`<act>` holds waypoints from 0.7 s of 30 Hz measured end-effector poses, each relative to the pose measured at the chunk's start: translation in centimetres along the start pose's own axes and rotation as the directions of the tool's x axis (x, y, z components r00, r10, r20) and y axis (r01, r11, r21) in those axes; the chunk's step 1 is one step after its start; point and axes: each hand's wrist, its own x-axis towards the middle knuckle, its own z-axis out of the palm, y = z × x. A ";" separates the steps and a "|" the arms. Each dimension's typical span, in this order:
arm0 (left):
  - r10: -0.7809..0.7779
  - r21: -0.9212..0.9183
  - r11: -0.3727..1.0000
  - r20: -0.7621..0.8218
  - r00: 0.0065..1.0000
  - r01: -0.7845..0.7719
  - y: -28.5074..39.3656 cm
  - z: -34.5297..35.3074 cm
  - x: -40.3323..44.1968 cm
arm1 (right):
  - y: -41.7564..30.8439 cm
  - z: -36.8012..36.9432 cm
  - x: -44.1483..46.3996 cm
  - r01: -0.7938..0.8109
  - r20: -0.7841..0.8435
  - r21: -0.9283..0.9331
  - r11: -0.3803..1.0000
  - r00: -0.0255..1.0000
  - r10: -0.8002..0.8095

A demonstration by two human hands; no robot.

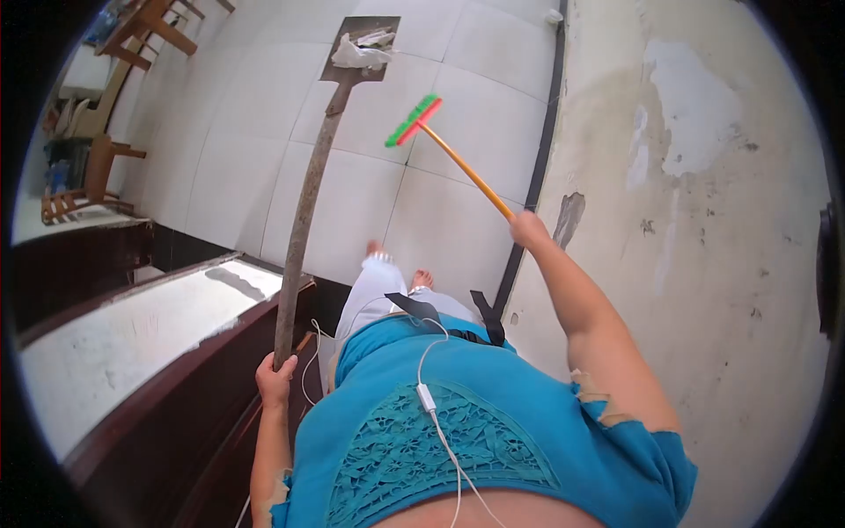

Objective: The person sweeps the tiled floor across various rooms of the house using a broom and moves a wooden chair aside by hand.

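Observation:
My left hand (275,380) is wrapped round the lower end of a long wooden shovel handle (308,202). The flat metal shovel blade (390,26) lies at the far end over the floor, bearing crumpled white scraps (361,53). In my right hand (528,231) is the end of an orange broom stick (466,169). Its head (414,121), with green bristles and a red base, is at the floor, below and to the right of the shovel blade.
Pale floor tiles (238,114) stretch ahead. A stained, peeling wall (634,290) stands at the right. Wooden chairs (99,172) are at the upper left. A dark brown ledge with a whitish top (150,326) borders the left. A white cable (426,398) hangs over the blue top.

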 end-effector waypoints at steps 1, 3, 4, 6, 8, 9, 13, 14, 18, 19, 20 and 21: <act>0.007 0.003 1.000 0.008 1.000 -0.007 3.0 0.3 0.6 | -1.2 -0.4 4.3 0.064 -0.111 0.014 0.998 0.992 -0.062; -0.037 -0.012 0.999 -0.002 0.999 0.037 5.7 1.5 3.1 | -5.9 -5.2 7.0 -0.051 -0.163 0.135 0.990 0.984 0.073; -0.025 0.034 0.999 -0.006 1.000 0.025 6.7 2.1 4.5 | -6.1 -6.1 9.4 -0.089 -0.092 0.159 0.983 0.990 0.105; 0.000 0.132 0.991 -0.005 1.000 0.001 9.3 2.8 7.8 | -6.3 -7.1 13.9 -0.179 0.057 0.203 0.963 0.984 0.170; -0.050 0.156 0.987 -0.002 0.999 0.050 10.8 2.9 10.5 | -4.3 -7.0 13.0 -0.207 0.117 0.186 0.960 0.975 0.188; -0.049 0.145 0.988 -0.006 0.999 0.049 14.6 2.4 11.5 | -2.0 -8.2 11.3 -0.056 -0.101 0.151 0.987 0.992 0.072; -0.034 0.179 0.983 -0.030 0.999 0.038 16.9 5.4 16.9 | 8.1 -4.9 3.8 -0.381 0.105 0.244 0.892 0.925 0.366; 0.010 0.205 0.979 -0.031 0.999 -0.003 16.8 6.0 18.2 | 7.9 -6.7 1.9 -0.442 0.167 0.269 0.855 0.896 0.411; -0.057 0.131 0.989 -0.050 0.997 0.063 23.1 8.6 21.8 | 6.8 -15.1 3.6 -0.333 0.086 0.157 0.930 0.942 0.323; -0.068 0.118 0.990 -0.059 0.996 0.075 24.6 9.3 22.7 | 5.7 -17.0 5.3 -0.261 0.049 0.178 0.949 0.965 0.256; -0.077 0.106 0.991 -0.069 0.995 0.084 26.4 10.3 23.7 | 4.0 -18.9 8.1 -0.186 0.010 0.199 0.962 0.982 0.188; -0.090 0.096 0.991 -0.080 0.993 0.098 28.1 11.6 24.4 | 2.5 -20.2 11.4 -0.140 -0.001 0.210 0.968 0.990 0.144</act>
